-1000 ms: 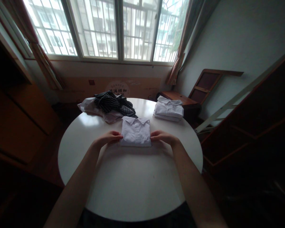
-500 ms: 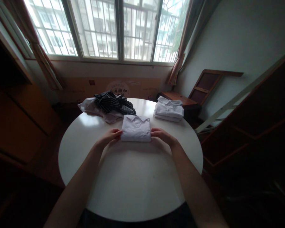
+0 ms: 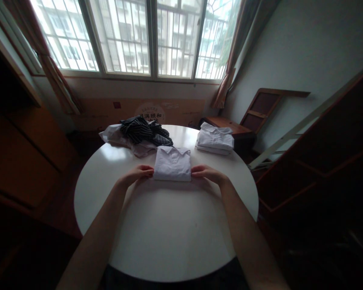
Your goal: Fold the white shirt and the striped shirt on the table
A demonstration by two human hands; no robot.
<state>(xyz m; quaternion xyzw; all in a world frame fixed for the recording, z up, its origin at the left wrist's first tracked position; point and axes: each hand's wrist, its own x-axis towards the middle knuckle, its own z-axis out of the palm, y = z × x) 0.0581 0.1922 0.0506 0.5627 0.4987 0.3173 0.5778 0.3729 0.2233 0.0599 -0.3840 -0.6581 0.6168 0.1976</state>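
**Round white tabletop (image 3: 169, 229): three lots of clothing**

Crumpled pile (image 3: 136, 133) sits at 11 o'clock, black striped cloth over paler fabric. Stack of folded white shirts (image 3: 214, 139) at 1 o'clock. Single folded shirt (image 3: 172, 164) flat, just 12 o'clock of center, collar at its 12. Hands apart, shirt between: left hand (image 3: 136, 174) at its 8 o'clock edge, right hand (image 3: 210, 174) at its 4. Fingertips touch both edges; can't tell if they pinch the cloth.

the left hand (image 3: 139, 172), right hand (image 3: 208, 173) and both forearms (image 3: 101, 227) are bare; dark clothing (image 3: 236, 274) covers the lap.
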